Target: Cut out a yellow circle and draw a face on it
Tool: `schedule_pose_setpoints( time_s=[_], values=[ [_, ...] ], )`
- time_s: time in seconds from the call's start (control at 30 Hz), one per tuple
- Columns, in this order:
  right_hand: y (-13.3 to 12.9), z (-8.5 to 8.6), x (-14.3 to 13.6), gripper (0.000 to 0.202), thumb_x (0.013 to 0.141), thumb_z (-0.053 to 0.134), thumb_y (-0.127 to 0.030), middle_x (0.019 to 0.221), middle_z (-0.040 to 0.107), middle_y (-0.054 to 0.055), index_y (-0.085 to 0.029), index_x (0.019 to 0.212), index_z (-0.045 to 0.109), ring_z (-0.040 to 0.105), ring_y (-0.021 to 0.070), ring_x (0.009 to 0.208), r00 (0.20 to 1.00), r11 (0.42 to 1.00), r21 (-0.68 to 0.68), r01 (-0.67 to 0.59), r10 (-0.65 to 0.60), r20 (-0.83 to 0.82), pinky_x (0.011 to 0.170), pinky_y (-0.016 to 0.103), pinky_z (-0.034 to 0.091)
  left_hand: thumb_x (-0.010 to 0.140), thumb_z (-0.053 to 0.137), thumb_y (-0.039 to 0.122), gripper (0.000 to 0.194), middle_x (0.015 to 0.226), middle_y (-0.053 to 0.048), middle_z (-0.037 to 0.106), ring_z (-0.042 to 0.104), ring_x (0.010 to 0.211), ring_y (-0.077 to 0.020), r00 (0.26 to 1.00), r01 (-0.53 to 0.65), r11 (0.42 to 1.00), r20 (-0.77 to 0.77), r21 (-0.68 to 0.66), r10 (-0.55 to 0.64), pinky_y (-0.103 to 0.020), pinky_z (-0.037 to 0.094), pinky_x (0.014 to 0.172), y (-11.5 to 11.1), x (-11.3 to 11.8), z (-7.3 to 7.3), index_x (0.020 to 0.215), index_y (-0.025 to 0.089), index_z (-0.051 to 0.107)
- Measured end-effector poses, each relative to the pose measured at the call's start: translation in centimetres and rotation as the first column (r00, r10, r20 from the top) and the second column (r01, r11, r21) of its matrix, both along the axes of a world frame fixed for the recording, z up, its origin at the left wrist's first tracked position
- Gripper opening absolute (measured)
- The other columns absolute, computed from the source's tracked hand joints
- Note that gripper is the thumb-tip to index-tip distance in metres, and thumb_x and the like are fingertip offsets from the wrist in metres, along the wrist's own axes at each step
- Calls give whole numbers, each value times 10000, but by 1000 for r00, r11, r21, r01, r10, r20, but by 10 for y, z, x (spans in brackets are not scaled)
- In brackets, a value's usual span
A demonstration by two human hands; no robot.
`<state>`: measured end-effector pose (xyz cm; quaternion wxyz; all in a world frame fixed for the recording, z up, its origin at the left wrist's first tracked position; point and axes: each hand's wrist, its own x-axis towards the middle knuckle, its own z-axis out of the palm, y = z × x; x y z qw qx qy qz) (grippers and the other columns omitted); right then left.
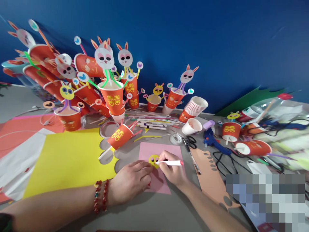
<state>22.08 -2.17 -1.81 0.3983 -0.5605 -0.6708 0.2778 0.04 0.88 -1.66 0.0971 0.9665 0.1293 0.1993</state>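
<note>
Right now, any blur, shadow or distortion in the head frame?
Head view: right edge smeared, bottle soft; head view: lower right pixelated; head view: shadow on the pink sheet between left hand and right hand; head view: left-side cups lean outward, perhaps partly lens stretch.

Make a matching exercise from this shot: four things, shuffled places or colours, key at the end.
Things
1. red-ended marker
2. pink sheet
3. bead bracelets
4. glue gun

Places or colours
A. on the wrist of the left hand
B. blue, beside the black scissors
C. held in the right hand
D. flat beneath the yellow paper face

Pairs: 1-C, 2-D, 3-A, 4-B
</note>
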Motion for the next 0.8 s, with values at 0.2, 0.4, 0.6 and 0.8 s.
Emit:
schedule_pose_setpoints(
  time_s=[0.2,0.4,0.6,0.8],
  values=[
    [0,0,0,166,824,485,-134,624,524,-35,-227,690,453,504,146,591,1000,1000,-6,7,-7,-3,571,258,367,1022,504,311,216,1294,-102,667,600,1225,-245,1000,10,1000,3,-14,-10,-415,485,1085,0,0,-1,955,153,635],
    [0,1,0,163,826,488,-140,618,515,-36,-226,691,459,488,144,583,1000,1000,-16,-5,5,1,560,258,356,1013,515,265,176,1283,-93,674,612,1215,-250,1000,6,1000,6,-13,-6,-410,489,1080,1,1,-1,957,145,631],
    [0,-2,1,159,818,489,-139,616,515,-37,-226,688,456,487,144,581,1000,1000,-10,11,-11,4,563,256,358,1029,475,262,202,1306,-94,664,604,1227,-243,1000,6,1000,2,-7,-6,-406,477,1093,0,0,0,961,154,632],
    [0,-1,1,162,818,479,-128,628,532,-32,-225,690,458,497,143,588,1000,1000,-4,12,-12,14,561,254,357,1021,496,275,188,1293,-91,669,599,1228,-238,1000,2,1000,10,-14,-2,-403,486,1084,0,1,0,963,157,631]
  ],
)
